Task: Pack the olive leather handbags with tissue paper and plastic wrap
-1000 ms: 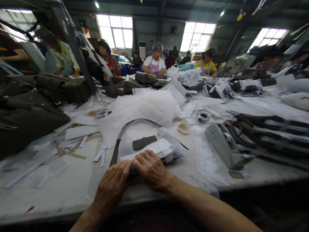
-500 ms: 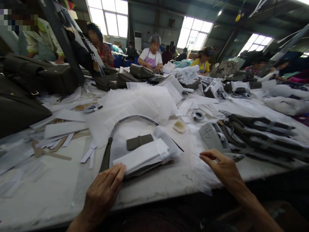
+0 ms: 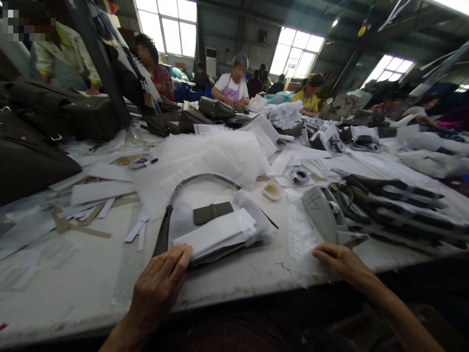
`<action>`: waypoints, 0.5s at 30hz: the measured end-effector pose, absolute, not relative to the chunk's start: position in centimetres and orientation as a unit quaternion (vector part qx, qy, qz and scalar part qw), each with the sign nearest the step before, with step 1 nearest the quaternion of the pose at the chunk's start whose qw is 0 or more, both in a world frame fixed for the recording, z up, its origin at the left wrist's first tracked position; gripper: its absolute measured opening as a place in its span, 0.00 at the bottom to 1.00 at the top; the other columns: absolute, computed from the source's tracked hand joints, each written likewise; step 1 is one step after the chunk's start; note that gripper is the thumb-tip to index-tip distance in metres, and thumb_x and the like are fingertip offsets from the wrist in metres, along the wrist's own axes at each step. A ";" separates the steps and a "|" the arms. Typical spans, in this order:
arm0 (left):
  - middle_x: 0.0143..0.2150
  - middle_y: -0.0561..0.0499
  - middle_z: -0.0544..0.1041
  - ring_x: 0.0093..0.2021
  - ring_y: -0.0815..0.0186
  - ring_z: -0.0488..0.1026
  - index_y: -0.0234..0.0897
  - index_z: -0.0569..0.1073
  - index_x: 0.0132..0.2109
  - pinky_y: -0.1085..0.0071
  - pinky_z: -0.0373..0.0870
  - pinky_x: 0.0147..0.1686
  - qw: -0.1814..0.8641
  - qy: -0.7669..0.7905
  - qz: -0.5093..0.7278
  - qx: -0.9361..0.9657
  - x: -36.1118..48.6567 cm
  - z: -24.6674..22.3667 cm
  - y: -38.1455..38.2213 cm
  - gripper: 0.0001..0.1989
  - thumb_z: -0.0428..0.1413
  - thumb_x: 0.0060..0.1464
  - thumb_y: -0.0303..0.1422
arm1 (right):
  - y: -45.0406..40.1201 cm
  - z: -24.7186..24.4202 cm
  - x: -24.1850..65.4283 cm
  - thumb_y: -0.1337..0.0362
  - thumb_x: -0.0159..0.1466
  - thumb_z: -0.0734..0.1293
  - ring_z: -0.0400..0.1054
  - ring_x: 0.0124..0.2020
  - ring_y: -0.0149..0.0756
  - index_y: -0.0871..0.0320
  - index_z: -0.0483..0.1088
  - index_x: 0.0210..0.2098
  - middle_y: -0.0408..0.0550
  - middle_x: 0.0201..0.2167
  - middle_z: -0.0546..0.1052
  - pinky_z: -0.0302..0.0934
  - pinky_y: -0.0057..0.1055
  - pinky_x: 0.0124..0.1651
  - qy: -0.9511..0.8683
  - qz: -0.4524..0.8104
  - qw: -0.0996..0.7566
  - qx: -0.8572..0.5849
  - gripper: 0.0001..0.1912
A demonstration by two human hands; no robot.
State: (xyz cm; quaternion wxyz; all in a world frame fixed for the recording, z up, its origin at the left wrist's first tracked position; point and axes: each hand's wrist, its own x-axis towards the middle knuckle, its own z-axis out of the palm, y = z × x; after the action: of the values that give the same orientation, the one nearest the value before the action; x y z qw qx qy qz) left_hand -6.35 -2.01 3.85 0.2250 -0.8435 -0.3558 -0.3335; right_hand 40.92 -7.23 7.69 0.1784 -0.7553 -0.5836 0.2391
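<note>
A dark olive handbag [image 3: 216, 255] lies in front of me on the table, partly covered by folded white paper [image 3: 212, 234]. Its wrapped handle [image 3: 205, 175] arches away at the back. A small olive wallet-like piece [image 3: 212, 213] rests against the paper inside that arch. My left hand [image 3: 161, 276] grips the bag's near left end, fingers together over the paper edge, thumb hidden. To the right, my right hand [image 3: 339, 259] has thumb and fingertips pinched at the edge of clear plastic bags [image 3: 302, 244] lying flat near the table's front.
A grey marked template [image 3: 318, 210] and stacked olive bag parts [image 3: 395, 205] lie at right. A small dish [image 3: 272, 190] and a wrapped coil [image 3: 300, 175] sit behind. Paper strips [image 3: 102, 191] litter the left, near big bags [image 3: 32, 161]. Co-workers [image 3: 232, 85] stand across the table.
My right hand has moved down and slightly right, and its fingertips have closed at the plastic's edge. The plastic's front corner has shifted. My left hand stays on the handbag.
</note>
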 end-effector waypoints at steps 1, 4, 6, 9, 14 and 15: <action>0.46 0.41 0.79 0.46 0.57 0.76 0.29 0.73 0.53 0.62 0.66 0.48 0.225 -0.356 -0.336 -0.842 -6.3 3.8 -2.0 0.12 0.50 0.66 0.25 | -7.3 8.5 41.2 0.41 0.56 0.65 0.72 0.30 0.42 0.54 0.76 0.27 0.45 0.26 0.78 0.65 0.33 0.35 -0.578 0.221 0.195 -0.761 0.23; 0.46 0.42 0.79 0.47 0.58 0.76 0.30 0.73 0.53 0.63 0.67 0.49 0.217 -0.363 -0.342 -0.839 -6.2 3.7 -2.2 0.12 0.50 0.65 0.24 | -7.6 11.5 40.4 0.36 0.52 0.66 0.74 0.35 0.46 0.53 0.79 0.31 0.49 0.33 0.81 0.67 0.35 0.38 -0.561 0.192 0.233 -0.771 0.27; 0.47 0.43 0.79 0.48 0.59 0.76 0.31 0.73 0.53 0.64 0.67 0.50 0.205 -0.370 -0.343 -0.838 -6.1 3.9 -2.4 0.13 0.49 0.65 0.23 | -7.5 13.4 38.0 0.36 0.53 0.66 0.74 0.40 0.48 0.52 0.80 0.35 0.50 0.39 0.82 0.68 0.35 0.41 -0.577 0.238 0.227 -0.748 0.28; 0.47 0.44 0.79 0.49 0.60 0.75 0.31 0.72 0.53 0.65 0.68 0.50 0.187 -0.380 -0.347 -0.837 -6.0 3.9 -2.8 0.13 0.48 0.65 0.23 | -7.3 14.9 31.5 0.36 0.58 0.64 0.73 0.36 0.43 0.53 0.78 0.32 0.49 0.32 0.80 0.67 0.30 0.39 -0.635 0.394 0.170 -0.643 0.27; 0.48 0.44 0.79 0.50 0.61 0.75 0.32 0.72 0.54 0.65 0.70 0.49 0.175 -0.386 -0.346 -0.837 -6.1 3.5 -2.8 0.13 0.49 0.66 0.25 | -7.9 13.5 17.6 0.39 0.57 0.69 0.52 0.22 0.23 0.59 0.70 0.30 0.37 0.20 0.62 0.48 0.20 0.24 -0.554 0.738 0.094 -0.373 0.27; 0.48 0.44 0.79 0.50 0.61 0.75 0.32 0.72 0.54 0.65 0.71 0.48 0.175 -0.386 -0.348 -0.836 -6.1 3.5 -2.8 0.13 0.49 0.66 0.25 | -7.8 13.1 15.4 0.39 0.55 0.72 0.50 0.21 0.22 0.59 0.69 0.31 0.36 0.20 0.62 0.46 0.20 0.22 -0.521 0.782 0.077 -0.333 0.27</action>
State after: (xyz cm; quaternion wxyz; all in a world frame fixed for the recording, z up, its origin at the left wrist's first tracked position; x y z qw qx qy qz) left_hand -6.14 -2.82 3.47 0.1752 -0.8365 -0.3856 -0.3478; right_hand 15.40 -7.83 13.08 0.0772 -0.3326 -0.5212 0.7821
